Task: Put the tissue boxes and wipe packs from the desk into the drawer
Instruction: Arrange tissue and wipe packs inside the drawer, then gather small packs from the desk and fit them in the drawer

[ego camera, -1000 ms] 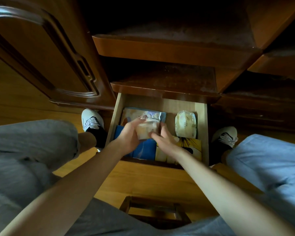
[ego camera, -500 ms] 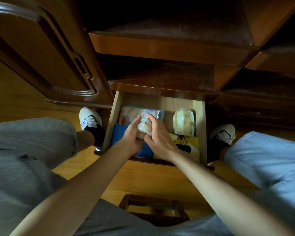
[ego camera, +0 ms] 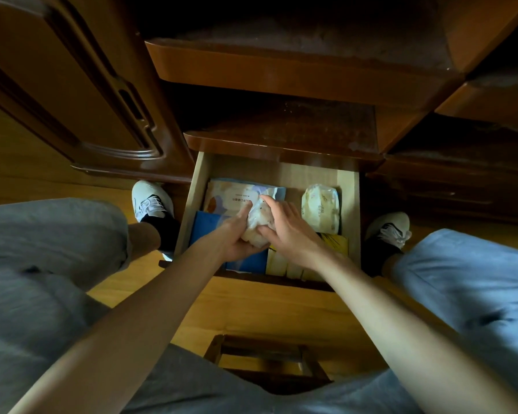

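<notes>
The light wooden drawer stands pulled out below the dark desk. Both hands are inside it around a small white wipe pack: my left hand cups it from below and the left, my right hand presses on it from the right. Under them lie a blue tissue box and a pale printed wipe pack at the back left. A cream wipe pack rests at the back right, a yellow tissue box at the front right.
Dark desk shelves overhang the drawer's back. A cabinet door is at the left. My knees in grey trousers and white shoes flank the drawer on the wooden floor. A wooden stool frame sits between my legs.
Both hands have turned the small white pack from lying flat to more upright and closed in tighter around it over the blue box. The view shifted slightly.
</notes>
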`<state>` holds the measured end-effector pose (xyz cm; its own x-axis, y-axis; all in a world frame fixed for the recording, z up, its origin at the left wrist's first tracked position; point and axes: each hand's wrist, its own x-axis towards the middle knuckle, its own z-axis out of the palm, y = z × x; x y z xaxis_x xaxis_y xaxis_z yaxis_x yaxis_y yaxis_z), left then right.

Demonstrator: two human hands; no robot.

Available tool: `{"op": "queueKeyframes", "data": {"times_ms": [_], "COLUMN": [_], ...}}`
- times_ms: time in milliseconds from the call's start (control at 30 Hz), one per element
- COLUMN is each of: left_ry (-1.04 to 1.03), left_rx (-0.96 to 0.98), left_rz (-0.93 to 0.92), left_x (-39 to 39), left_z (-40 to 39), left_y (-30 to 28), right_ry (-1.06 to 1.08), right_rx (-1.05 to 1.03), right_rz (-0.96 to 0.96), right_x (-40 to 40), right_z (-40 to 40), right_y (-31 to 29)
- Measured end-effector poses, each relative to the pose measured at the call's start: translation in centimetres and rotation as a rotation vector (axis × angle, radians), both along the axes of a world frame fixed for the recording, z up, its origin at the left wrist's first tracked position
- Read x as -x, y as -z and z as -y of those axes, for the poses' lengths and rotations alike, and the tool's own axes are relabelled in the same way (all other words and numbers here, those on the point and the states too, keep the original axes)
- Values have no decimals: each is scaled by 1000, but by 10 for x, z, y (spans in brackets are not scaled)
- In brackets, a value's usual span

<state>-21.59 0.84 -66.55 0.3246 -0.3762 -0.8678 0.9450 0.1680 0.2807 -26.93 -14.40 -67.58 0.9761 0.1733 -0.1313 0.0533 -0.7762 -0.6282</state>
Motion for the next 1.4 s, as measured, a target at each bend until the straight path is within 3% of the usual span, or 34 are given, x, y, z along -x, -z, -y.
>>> {"op": "queueKeyframes", "data": {"times_ms": [67,167,267,400,500,633,867,1100,1267,1400], "left_ry": [36,148,174,697,987,1244,1279,1215,1191,1189], "left_rx": [-76,-344,-427,-829,-959,-963,-1011,-987,-962,-942], "left_rz": [92,392,633,1141,1352,1380,1365,1351,1343,1331], "left_x": [-6,-12,-9,-2,2,3,0,-3,-4,-5], "left_z": [6,13,14,0,-12,-18,-11,-10,-12,-14], "left_y": [5,15,22,53,71,84,90,87,85,86], "right_ry": [56,199,217,161,119,-33,-166,-174,-131,-124], "right_rx": [-13,24,127,226,269,324,566,677,633,607], "right_rz": [-38,-37,-144,-282,-346,-570,-642,-525,-385,-408], "right_x": [-10,-31,-45,-61,-79,-94,-107,-96,-78,-70], "right_z": [11,40,69,84,83,89,95,68,83,86], "right_y": [2,9,23,50,64,80,79,83,88,90]}}
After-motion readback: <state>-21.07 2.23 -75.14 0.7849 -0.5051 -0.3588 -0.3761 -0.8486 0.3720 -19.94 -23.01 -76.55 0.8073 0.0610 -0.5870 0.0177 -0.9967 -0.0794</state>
